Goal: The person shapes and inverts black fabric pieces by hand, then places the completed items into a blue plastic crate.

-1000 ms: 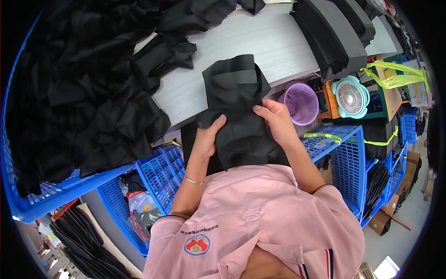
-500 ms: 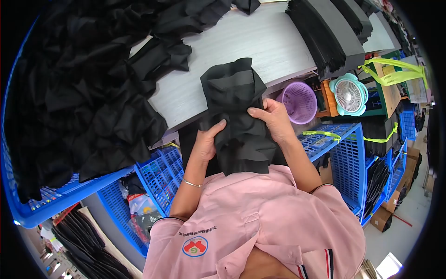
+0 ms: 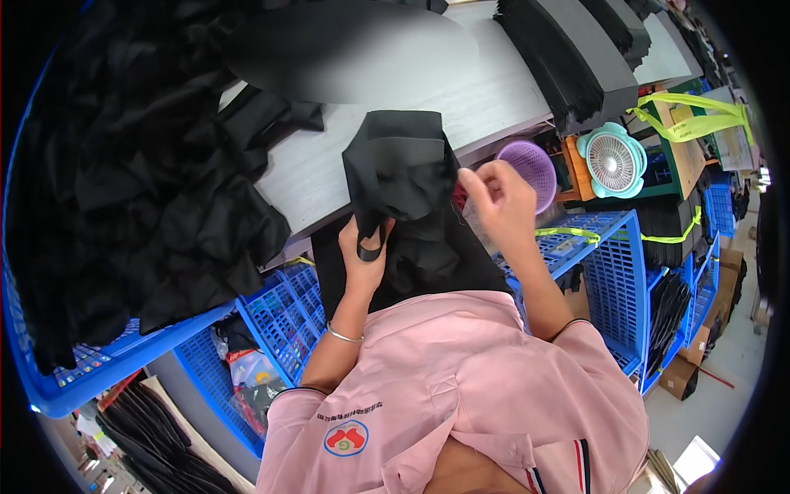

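A folded black fabric piece [image 3: 403, 177] spans from my lap up over the near edge of the table. Its lower left side is gripped by my left hand [image 3: 362, 253], with a dark band of the cloth crossing the fingers. Just off the fabric's right edge, my right hand [image 3: 504, 202] is raised with its fingers curled and the tips drawn together; what they pinch, if anything, I cannot tell. Dark cloth [image 3: 329, 255] covers my lap beneath the piece.
A large heap of black fabric [image 3: 132, 181] fills the left, in a blue crate [image 3: 123, 350]. Stacks of black sheets [image 3: 568, 62] stand back right. A purple basket [image 3: 536, 174], a small fan [image 3: 613, 162] and a blue plastic rack [image 3: 613, 288] are at my right.
My right hand has let go of the fabric and moved up off its right edge. My left hand has shifted lower with the cloth, whose lower end has folded up off my lap.
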{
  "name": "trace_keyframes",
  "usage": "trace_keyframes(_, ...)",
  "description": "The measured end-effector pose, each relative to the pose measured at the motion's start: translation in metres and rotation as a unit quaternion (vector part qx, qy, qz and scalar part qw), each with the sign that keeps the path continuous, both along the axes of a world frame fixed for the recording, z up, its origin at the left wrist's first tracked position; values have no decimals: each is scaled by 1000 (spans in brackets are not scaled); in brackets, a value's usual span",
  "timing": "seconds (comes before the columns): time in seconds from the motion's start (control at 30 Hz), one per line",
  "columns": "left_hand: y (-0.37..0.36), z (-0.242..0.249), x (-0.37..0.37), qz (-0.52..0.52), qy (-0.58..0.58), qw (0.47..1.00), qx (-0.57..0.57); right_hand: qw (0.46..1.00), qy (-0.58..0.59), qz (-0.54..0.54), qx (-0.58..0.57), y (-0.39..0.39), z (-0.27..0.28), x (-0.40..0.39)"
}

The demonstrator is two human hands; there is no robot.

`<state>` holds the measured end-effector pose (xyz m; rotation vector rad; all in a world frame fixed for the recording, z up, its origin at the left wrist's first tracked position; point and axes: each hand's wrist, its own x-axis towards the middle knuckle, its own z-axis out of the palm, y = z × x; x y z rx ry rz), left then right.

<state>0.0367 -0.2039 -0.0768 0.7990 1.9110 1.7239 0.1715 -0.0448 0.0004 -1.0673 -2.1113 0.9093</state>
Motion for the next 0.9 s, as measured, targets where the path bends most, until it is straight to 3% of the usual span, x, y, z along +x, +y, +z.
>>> trace_keyframes(0.13, 0, 19, 17, -19, 52, 996, -64, 975, -143, 31, 168, 9, -21, -16)
trace_keyframes(0.17, 2, 18, 26, -8, 47, 995, -82, 974, -117, 38, 190, 9, -18, -20)
trace_keyframes(0.23, -6, -15, 9, -35, 157, 987, -11, 980, 6, 199, -13, 5, 24, -7)
trace_keyframes(0.3, -9, -18, -2, -85, 204, 975, 10, 953, 65, 248, -160, -2, 54, -2)
trace_keyframes(0.33, -6, -17, -3, -66, 130, 989, 36, 912, 132, 116, -372, 5, 51, -6)
trace_keyframes(0.4, 6, -16, 2, -8, -24, 995, 95, 936, 227, 60, -263, 40, 15, -9)
trace_keyframes(0.43, 6, 6, 5, 27, -193, 980, 27, 938, 204, 63, -272, 46, 14, -2)
trace_keyframes(0.57, -2, 13, -6, 13, -234, 971, -39, 928, 83, 129, -340, 31, -4, 14)
trace_keyframes(0.63, 1, 9, 1, -15, -230, 973, -8, 915, 12, 154, -373, 23, -12, 12)
trace_keyframes(0.73, -2, 19, -1, -99, -310, 946, 2, 887, 38, 139, -439, 16, -3, 3)
trace_keyframes(0.9, -9, 1, -3, -99, -531, 839, 63, 711, 242, 179, -636, 0, -13, -3)
